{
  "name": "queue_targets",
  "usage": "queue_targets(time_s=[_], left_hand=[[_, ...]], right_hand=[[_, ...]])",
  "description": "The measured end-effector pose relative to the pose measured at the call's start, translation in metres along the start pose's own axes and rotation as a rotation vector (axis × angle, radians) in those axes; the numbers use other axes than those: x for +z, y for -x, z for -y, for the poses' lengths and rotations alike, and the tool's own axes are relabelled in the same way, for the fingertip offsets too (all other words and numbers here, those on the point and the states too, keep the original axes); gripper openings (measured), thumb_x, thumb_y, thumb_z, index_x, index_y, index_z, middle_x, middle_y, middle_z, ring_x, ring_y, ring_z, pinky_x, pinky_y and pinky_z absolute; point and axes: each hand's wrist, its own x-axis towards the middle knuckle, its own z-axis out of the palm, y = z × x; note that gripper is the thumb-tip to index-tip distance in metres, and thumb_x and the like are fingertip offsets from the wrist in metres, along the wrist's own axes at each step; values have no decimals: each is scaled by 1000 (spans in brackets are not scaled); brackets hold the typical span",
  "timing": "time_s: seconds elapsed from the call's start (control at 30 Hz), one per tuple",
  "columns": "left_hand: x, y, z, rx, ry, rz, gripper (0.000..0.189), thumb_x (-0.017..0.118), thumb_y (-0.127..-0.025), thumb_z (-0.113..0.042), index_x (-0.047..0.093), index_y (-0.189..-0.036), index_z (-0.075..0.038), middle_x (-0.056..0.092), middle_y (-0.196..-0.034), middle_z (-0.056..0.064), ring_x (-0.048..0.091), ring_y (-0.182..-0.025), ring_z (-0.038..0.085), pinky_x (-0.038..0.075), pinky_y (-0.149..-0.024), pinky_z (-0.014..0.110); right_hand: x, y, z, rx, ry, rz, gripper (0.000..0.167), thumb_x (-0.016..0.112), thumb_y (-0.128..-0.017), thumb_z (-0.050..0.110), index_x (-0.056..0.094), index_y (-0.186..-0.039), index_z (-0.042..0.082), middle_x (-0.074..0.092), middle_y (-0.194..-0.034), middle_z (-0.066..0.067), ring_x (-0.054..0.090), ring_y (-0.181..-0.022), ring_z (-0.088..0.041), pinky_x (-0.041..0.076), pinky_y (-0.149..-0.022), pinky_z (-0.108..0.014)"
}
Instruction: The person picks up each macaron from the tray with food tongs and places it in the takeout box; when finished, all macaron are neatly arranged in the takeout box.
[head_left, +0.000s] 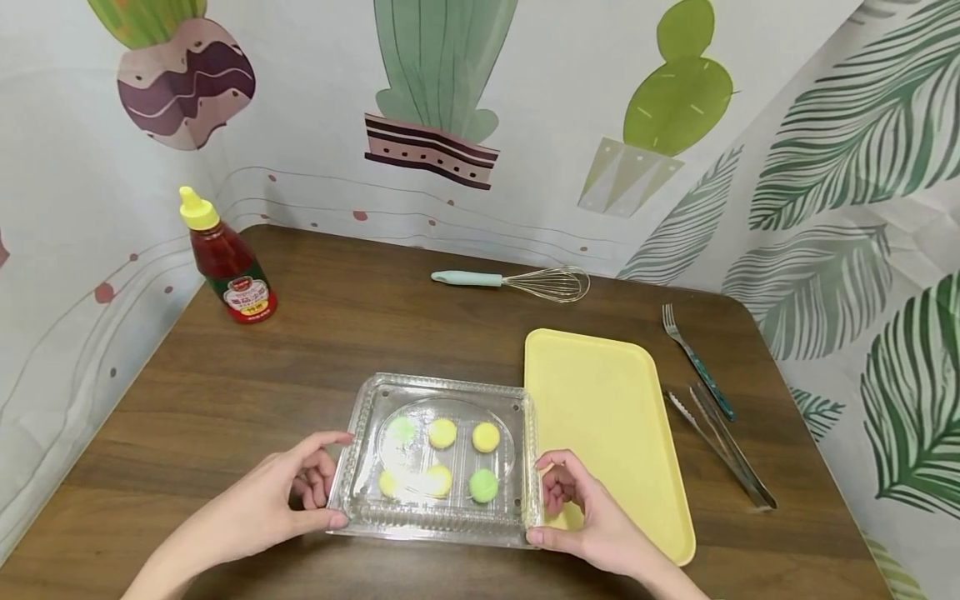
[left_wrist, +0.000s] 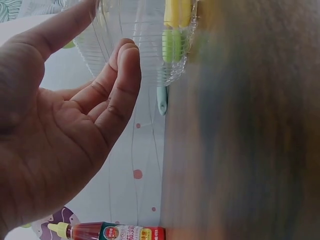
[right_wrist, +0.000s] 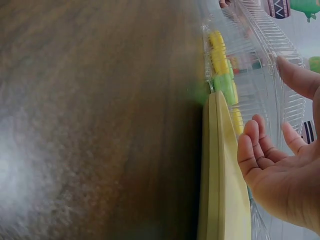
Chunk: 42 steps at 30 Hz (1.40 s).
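A clear plastic clamshell box (head_left: 435, 515), its lid down, lies at the front middle of the table. Several yellow and green macarons (head_left: 485, 437) show through the lid in two rows. My left hand (head_left: 288, 492) holds the box's left side, thumb near the front corner and index finger farther back. On the opposite side, my right hand (head_left: 585, 517) grips the edge in the same way. Both wrist views show thumb and index finger at the clear lid (right_wrist: 260, 65), with the other fingers bent beside the wall. A yellow tray (head_left: 600, 408) lies just right of the box, partly below my right hand.
A ketchup bottle (head_left: 234, 271) with a yellow cap stands at the back left. Near the back edge lies a whisk (head_left: 468, 278) with a pale blue handle. Right of the tray are a fork (head_left: 697, 362) and metal tongs (head_left: 727, 454). Patterned cloth hangs behind the table.
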Motion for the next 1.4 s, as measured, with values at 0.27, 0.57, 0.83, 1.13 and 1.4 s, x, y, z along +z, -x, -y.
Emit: queue_targets(time_s=[0.27,0.57,0.83,1.13,1.4], left_hand=[[2,2,0,-41,42,0,74,84,-82,-26,44,-140,-7,56,-86,-9,57,-68,4,52,-60,24],[2,1,0,-40,94,-6,72,84,-82,-23,42,-139,-9,59,-83,-7,58,-66,6,51,-57,24],[0,0,4,-114,203,31,67,82,-84,-17,34,-130,-2,59,-82,-1,59,-68,10,52,-59,26],[-1,0,7,-211,334,190,20,70,-94,-14,55,-101,-3,59,-74,-5,56,-64,7,50,-54,27],[2,0,11,-265,552,326,18,56,-101,-9,60,-93,6,65,-73,6,58,-60,7,50,-50,26]], right_hand=[[1,0,-1,-35,-7,-1,63,83,-79,2,44,-129,7,58,-91,-7,57,-78,-26,49,-71,-32],[3,0,1,7,-58,-27,70,83,-78,0,36,-131,4,58,-90,-11,56,-78,-28,49,-72,-32],[1,0,-1,112,-50,1,41,80,-81,3,53,-112,0,59,-86,-9,56,-72,-15,49,-67,-27],[0,-1,0,209,-250,135,10,66,-93,2,64,-89,-7,57,-72,6,48,-62,0,40,-52,-17],[1,0,0,284,-434,194,22,58,-97,1,57,-84,-17,44,-68,-37,53,-60,-7,44,-57,-20]])
